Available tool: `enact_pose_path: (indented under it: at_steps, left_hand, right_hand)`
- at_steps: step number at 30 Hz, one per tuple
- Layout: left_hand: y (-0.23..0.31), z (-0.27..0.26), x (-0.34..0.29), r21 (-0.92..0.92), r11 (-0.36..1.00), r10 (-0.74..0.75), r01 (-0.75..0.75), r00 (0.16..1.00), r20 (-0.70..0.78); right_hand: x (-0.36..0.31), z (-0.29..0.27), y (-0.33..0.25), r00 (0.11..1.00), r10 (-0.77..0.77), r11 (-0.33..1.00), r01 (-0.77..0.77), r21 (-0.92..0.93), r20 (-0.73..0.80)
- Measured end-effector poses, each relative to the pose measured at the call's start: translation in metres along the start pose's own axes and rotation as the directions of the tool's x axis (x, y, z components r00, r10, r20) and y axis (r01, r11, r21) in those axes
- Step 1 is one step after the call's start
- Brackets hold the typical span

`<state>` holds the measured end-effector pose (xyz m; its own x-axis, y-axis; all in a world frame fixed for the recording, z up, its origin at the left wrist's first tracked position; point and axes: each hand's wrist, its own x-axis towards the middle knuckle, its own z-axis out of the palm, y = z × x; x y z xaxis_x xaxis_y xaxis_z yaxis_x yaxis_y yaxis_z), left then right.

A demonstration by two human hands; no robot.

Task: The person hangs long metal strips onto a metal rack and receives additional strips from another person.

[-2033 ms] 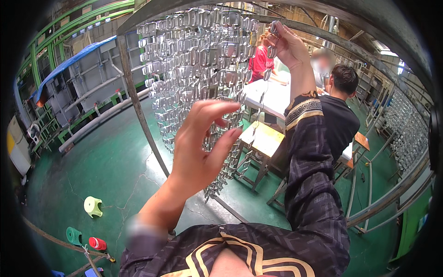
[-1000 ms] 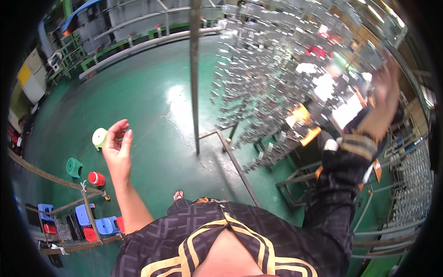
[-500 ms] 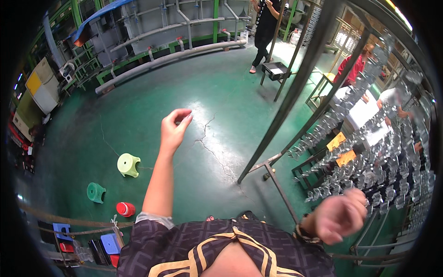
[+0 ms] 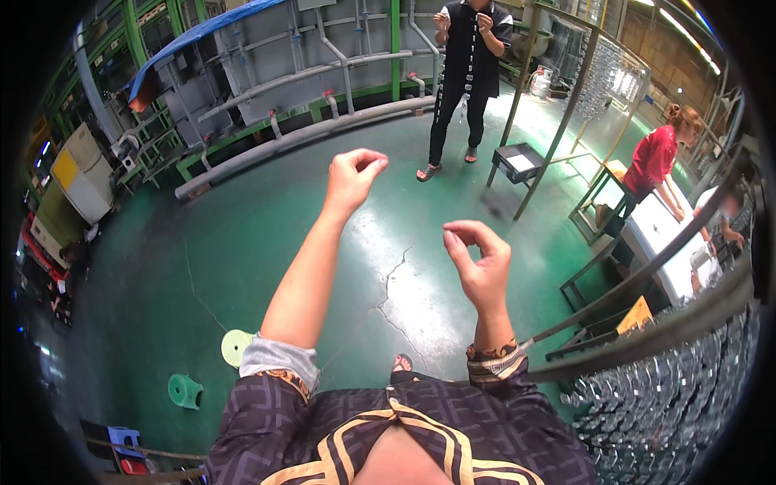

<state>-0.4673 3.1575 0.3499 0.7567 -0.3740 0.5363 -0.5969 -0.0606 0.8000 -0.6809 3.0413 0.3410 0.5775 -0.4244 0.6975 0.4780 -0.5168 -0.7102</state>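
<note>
Metal parts (image 4: 671, 404) are hanging in rows on the rack (image 4: 647, 331) at the near right, just beside the right hand (image 4: 481, 267). Both hands are hovering over the green floor (image 4: 242, 242); the left hand (image 4: 352, 174) is loosely curled, the right fingers (image 4: 461, 234) pinching together, apparently empty. Neither is touching the rack.

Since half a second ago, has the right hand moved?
Yes. The right hand rose from beside the rack of metal parts to chest height over the green floor.
</note>
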Motion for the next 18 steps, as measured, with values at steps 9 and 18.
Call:
enact_pose_path:
  at_steps: [9,18]
  left_hand:
    - [-0.090,0.030,0.261,0.120,0.975,0.182,-0.186,0.982,0.041]
    - [-0.125,0.092,0.498,0.233,0.911,0.335,-0.341,0.940,0.066]
  right_hand:
    - [0.161,0.047,0.158,0.970,0.241,0.968,-0.241,0.075,0.002]
    - [0.330,0.120,0.268,0.979,0.189,0.977,-0.195,-0.088,-0.069]
